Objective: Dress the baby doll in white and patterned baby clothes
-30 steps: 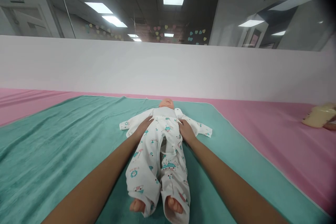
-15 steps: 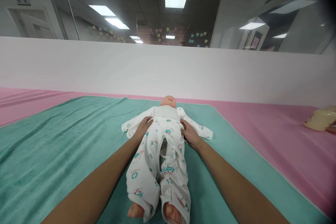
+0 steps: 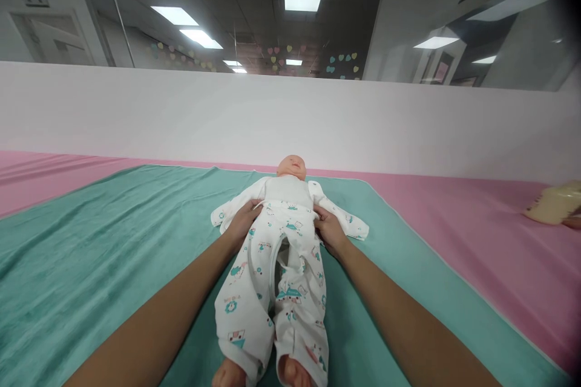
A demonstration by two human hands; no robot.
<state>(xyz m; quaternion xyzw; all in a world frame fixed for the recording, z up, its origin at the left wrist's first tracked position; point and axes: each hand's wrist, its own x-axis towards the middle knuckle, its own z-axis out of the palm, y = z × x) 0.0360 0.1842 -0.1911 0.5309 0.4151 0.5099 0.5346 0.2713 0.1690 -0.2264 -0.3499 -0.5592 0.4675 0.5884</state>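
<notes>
A baby doll [image 3: 292, 166] lies on its back, its head away from me and its feet towards me. It wears white printed baby trousers [image 3: 290, 224], with a gap at the crotch, and a white top [image 3: 240, 204] whose sleeves spread to both sides. My left hand [image 3: 245, 225] is closed at the left side of the trousers' waistband, fingertips on the cloth. At the right side of the waist, my right hand [image 3: 329, 231] grips the trousers too, its thumb side up and the other fingers partly hidden. Bare doll feet show below the cuffs.
Under the doll a green cloth [image 3: 136, 242] is spread over a pink sheet [image 3: 454, 217]. A pale yellowish object [image 3: 551, 204] lies at the far right. Behind stands a white low wall [image 3: 272, 115] with glass or a mirror above it.
The doll has shifted slightly: its head sits higher in view with more of the face showing, and its feet are lower. Both hands stay at the waistband.
</notes>
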